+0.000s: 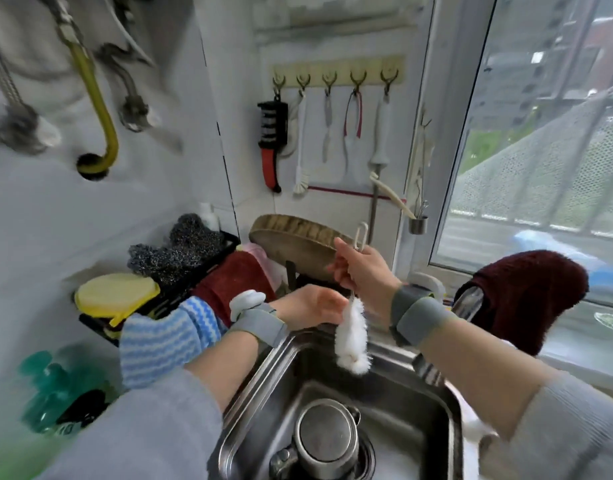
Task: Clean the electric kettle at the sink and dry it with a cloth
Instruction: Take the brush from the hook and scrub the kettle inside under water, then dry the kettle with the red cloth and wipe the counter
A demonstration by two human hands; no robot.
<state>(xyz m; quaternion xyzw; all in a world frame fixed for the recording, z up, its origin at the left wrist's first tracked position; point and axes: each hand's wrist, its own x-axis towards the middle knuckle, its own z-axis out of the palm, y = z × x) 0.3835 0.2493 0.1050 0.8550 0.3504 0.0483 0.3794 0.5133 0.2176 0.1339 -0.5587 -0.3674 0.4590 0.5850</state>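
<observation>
Meanwhile the right hand point(362, 268) is gripping a white bottle brush point(352, 336) by its wire handle above the sink point(433, 403), while the left hand point(310, 306) is hovering loosely curled, empty, beside it, the kettle point(327, 434) sitting below.

Kettle point(327, 434) dull brushed metal; sink point(395, 382) glossy steel; brush point(353, 336) fluffy.

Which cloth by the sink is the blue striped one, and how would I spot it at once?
Start at the steel sink, where the kettle sits in the basin. Look to its left rim, just beyond the left hand: the blue striped cloth is draped there, in front of the black rack. Its pale blue and white wavy stripes set it apart from the plain dark red cloth behind it.
</observation>
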